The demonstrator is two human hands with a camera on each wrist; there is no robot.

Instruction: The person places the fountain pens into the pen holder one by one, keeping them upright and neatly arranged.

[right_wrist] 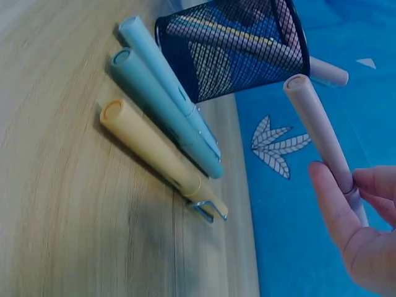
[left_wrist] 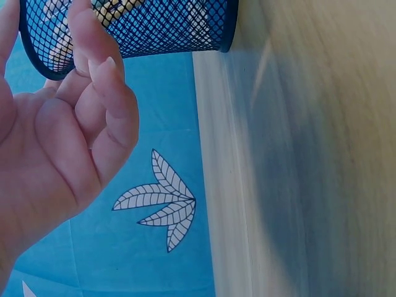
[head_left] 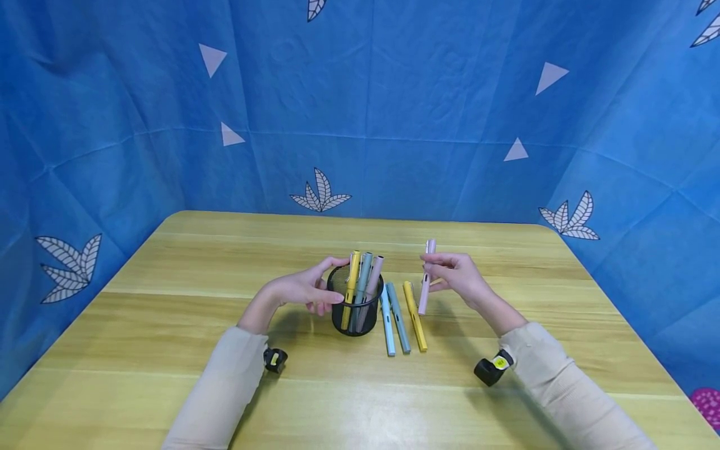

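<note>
A black mesh pen holder [head_left: 338,317] stands upright on the table, with a yellow pen [head_left: 352,279], a grey-green pen [head_left: 363,279] and a pinkish-mauve pen [head_left: 375,277] leaning inside. My left hand [head_left: 298,290] grips its rim, thumb in front and index finger behind; the lower fingers look curled beside the mesh wall [left_wrist: 173,34]. Above the table to the right, my right hand [head_left: 458,278] pinches a pale pink pen [head_left: 423,303] between thumb and fingers. Between holder and right hand lie a light blue pen [head_left: 388,331], a teal pen [head_left: 400,325] and another yellow pen [head_left: 417,322].
The wood-grain table [head_left: 169,300] reaches back to a blue curtain [head_left: 416,112] printed with leaves and triangles. Black wrist cameras sit near the left sleeve [head_left: 222,381] and right sleeve [head_left: 562,381]. A magenta object [head_left: 705,406] shows at the far right edge.
</note>
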